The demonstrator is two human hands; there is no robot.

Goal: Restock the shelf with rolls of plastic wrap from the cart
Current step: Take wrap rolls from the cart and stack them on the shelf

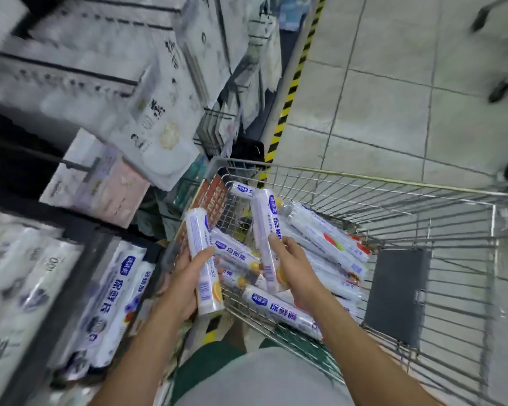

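We see the silver wire cart [364, 183] standing close beside the dark shelf [94, 238] at lower left. Open grey tiled floor [393, 83] spreads across the upper right, past a yellow-and-black striped edge [291, 89]. A heap of white plastic-wrap rolls [329, 238] fills the cart's left half. Our left hand [182, 285] has its fingers curled round one white printed roll [200, 253] over the cart's left rim; our right hand [294, 268] grips a second white roll [261, 218] above the heap. Shelved white packs [115, 288] lie at lower left
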